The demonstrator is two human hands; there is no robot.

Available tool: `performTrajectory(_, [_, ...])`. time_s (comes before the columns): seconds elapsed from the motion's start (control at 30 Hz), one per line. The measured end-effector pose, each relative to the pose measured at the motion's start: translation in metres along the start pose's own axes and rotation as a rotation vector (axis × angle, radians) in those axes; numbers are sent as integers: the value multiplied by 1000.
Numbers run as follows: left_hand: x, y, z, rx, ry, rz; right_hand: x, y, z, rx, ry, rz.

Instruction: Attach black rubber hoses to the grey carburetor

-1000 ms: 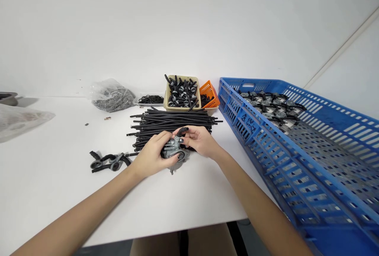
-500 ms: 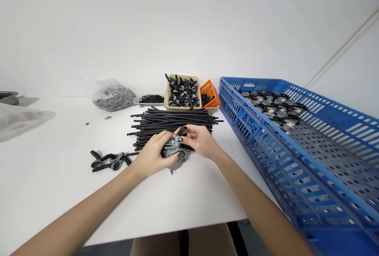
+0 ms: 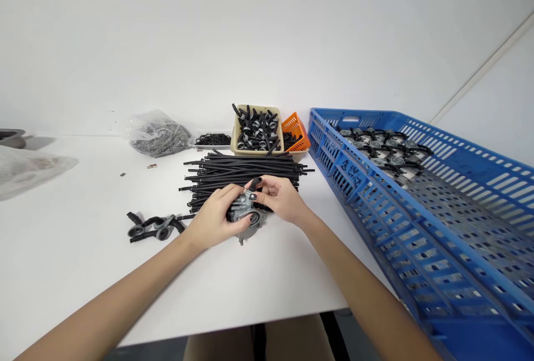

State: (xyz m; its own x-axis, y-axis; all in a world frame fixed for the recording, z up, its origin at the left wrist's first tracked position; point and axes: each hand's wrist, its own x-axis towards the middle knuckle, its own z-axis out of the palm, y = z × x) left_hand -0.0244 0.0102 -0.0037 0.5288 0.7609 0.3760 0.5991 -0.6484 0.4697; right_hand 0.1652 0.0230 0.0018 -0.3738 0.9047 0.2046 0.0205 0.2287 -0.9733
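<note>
My left hand (image 3: 214, 215) is wrapped round a grey metal carburetor (image 3: 249, 228) just above the white table. At the carburetor's top, my right hand (image 3: 280, 197) pinches a short black rubber hose (image 3: 255, 184) between thumb and fingers. The hose's lower end meets the metal body; its exact seating is hidden by my fingers. Behind both hands lies a pile of long black hoses (image 3: 246, 169). Left of my left hand, a few grey ring-shaped caps with black hoses (image 3: 163, 230) rest on the table.
A blue crate (image 3: 375, 216) with several carburetors (image 3: 386, 147) stands at the right. Along the back are a cream bin (image 3: 257, 153) of hose pieces, an orange basket (image 3: 306, 142), a tray of black rings (image 3: 212, 139) and a bag of small parts (image 3: 159, 136). Another plastic bag (image 3: 33, 169) lies far left.
Almost nothing differs. Both hands keep their hold on the carburetor and hose, with only a very slight shift of the fingers.
</note>
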Motion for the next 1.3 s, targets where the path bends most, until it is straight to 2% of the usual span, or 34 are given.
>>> performTrajectory(0.3, [-1,-6,4,36,14,12,-1,-1,-1,102,-75,-63])
performTrajectory(0.4, [-1,-6,3,15,21,13,-1,-4,-7,150,-27,-108])
performTrajectory(0.53, [-1,-6,3,-13,0,11,-2,-8,-12,152,46,-99])
performTrajectory(0.7, [-1,-7,4,23,14,8,-2,-3,-6,153,-125,-53])
performTrajectory(0.87, [-1,-5,3,30,18,17,-2,-2,-2,140,-149,-34])
performTrajectory(0.97, [-1,-5,3,33,14,19,-2,-4,-3,127,-126,-31])
performTrajectory(1.3, [-2,-7,4,34,14,25,1,4,4,1,62,7])
